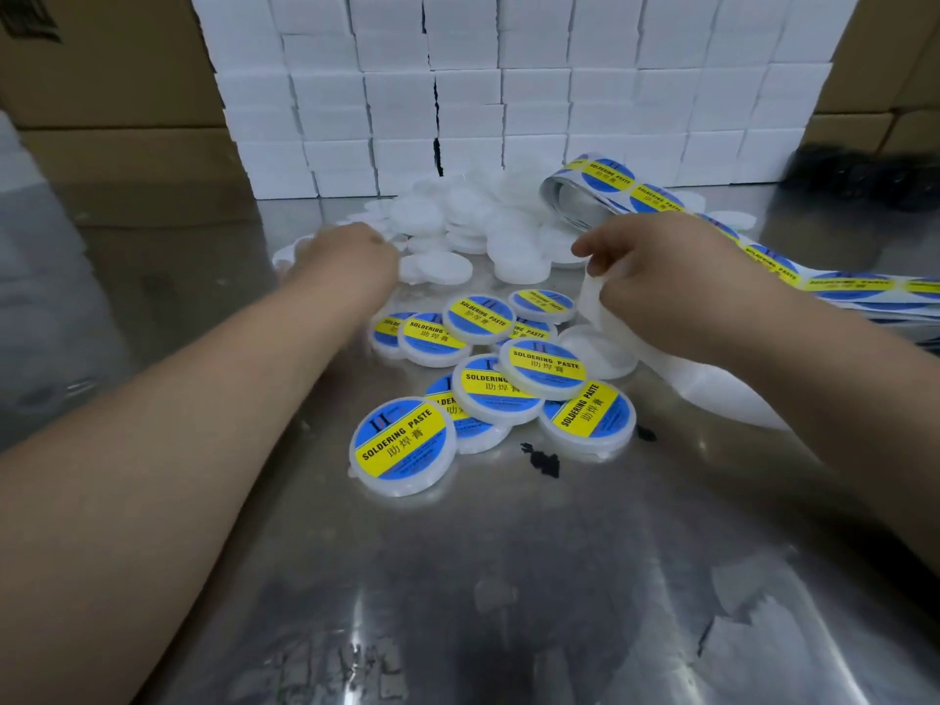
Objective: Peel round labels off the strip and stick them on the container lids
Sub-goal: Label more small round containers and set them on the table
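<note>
A heap of plain white round lids [460,221] lies at the back of the steel table. My left hand [351,256] reaches into its left side, blurred, and its fingers are hidden among the lids. Several lids with blue and yellow "Soldering Paste" labels [541,366] are piled in the middle. My right hand [656,269] grips the white backing of the label strip [600,302]. The strip of round labels [656,198] runs from a loose coil at the back right towards the right edge.
A wall of stacked white boxes [503,89] stands behind the lids, with brown cartons [107,94] on both sides. Small black scraps [544,460] lie on the table [458,577] just in front of the labelled lids. A clear plastic bag [46,277] sits at the left.
</note>
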Demonstrator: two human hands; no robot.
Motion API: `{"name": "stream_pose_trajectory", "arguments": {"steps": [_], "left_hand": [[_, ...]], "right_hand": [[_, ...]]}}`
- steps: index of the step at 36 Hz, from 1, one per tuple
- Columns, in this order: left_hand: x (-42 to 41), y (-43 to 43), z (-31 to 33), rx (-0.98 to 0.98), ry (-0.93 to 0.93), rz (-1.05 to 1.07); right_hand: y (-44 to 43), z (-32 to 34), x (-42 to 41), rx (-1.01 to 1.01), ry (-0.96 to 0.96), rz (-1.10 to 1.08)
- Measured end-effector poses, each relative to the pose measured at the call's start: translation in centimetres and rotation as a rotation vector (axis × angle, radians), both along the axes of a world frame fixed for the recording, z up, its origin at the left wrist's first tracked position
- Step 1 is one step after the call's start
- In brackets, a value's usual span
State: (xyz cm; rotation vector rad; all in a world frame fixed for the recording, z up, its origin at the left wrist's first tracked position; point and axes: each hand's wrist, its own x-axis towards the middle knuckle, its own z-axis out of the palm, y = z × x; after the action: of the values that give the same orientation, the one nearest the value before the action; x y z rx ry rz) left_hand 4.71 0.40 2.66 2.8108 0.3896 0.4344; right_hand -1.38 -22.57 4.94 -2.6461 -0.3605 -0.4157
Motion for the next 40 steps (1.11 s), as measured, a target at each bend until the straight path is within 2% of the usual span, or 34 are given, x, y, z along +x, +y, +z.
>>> {"name": "stream_pose_trajectory", "arguments": {"steps": [2, 4, 8, 11, 13, 15, 19, 23, 28, 35, 40], "left_hand": [[0.3, 1.3, -0.8, 0.006, 0.096, 0.1], [0.7, 2.2, -1.9, -0.039, 0.153, 0.08], [1.4, 2.1, -2.5, -0.043, 0.124, 0.013], [1.2, 1.3, -2.5, -0.203, -0.01, -0.215], [0.9, 0.9, -2.6, -0.239, 0.028, -0.356], [0.7, 0.8, -2.8, -0.252, 0.066, -0.393], [0.9, 0.9, -2.7, -0.399, -0.037, -0.322], [1.3, 1.1, -2.9, -0.25, -0.019, -0.307], [1.3, 1.2, -2.7, -0.319, -0.012, -0.226], [1.3, 1.0, -2.6, -0.401, -0.103, -0.128], [1.2, 0.9, -2.8, -0.355, -0.141, -0.231]], "right_hand": [[-0.1, 0.0, 0.0, -0.023, 0.001, -0.016], [-0.1, -0.1, 0.1, -0.051, -0.013, -0.036], [-0.1, -0.1, 0.2, -0.121, -0.025, -0.084], [-0.1, -0.2, 0.3, -0.153, -0.015, -0.111], [-0.2, -0.3, 0.3, -0.169, -0.009, -0.125], [-0.3, -0.3, 0.4, -0.188, -0.007, -0.126], [-0.1, -0.5, 0.4, -0.192, 0.003, -0.103], [-0.1, -0.3, 0.4, -0.17, 0.017, -0.116], [0.0, -0.3, 0.4, -0.146, 0.022, -0.119], [-0.1, -0.5, 0.8, -0.142, 0.001, -0.103], [-0.1, -0.6, 0.8, -0.158, -0.012, -0.096]]}}
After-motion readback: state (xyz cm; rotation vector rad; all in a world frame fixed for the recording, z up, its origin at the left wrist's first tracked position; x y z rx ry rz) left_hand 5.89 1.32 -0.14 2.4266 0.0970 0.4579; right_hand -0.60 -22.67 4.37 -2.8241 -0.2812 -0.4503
